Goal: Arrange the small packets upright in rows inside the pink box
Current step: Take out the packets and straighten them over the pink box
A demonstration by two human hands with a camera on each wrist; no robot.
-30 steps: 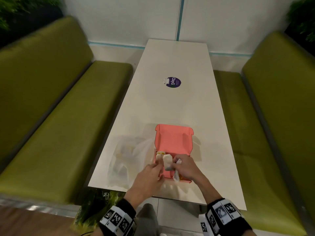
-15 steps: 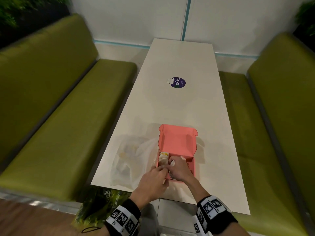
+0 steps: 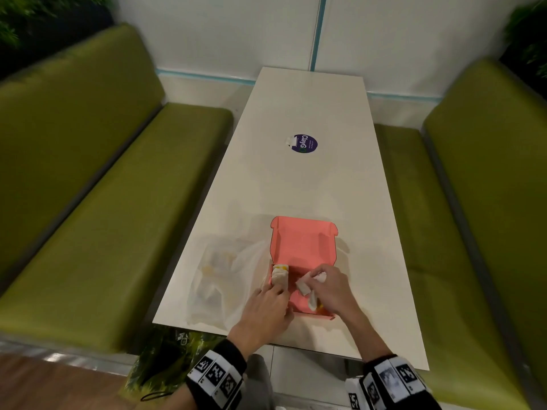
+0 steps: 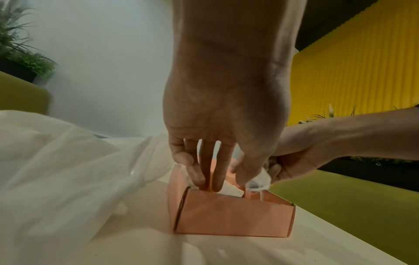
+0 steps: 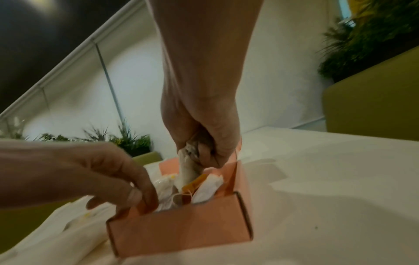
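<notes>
The pink box [image 3: 302, 241] stands open near the table's front edge, lid tipped back. A short row of small white packets [image 3: 280, 275] stands along its left wall. My left hand [image 3: 278, 290] reaches into that side, and its straight fingers [image 4: 217, 177] press down on a packet [image 4: 231, 191] by the front wall. My right hand [image 3: 328, 288] hovers over the box's right half and grips a bunch of white packets [image 5: 188, 170], with strings and an orange tag hanging into the box [image 5: 181, 227]. Other packets lean loosely inside.
A crumpled clear plastic bag [image 3: 219, 279] with pale contents lies left of the box. A round purple sticker [image 3: 305, 143] sits mid-table. Green benches [image 3: 118, 217] flank the white table [image 3: 296, 187], whose front edge is just below the box.
My right hand has drawn to the right over the box with its packets. My left hand has slid forward to the row at the left wall.
</notes>
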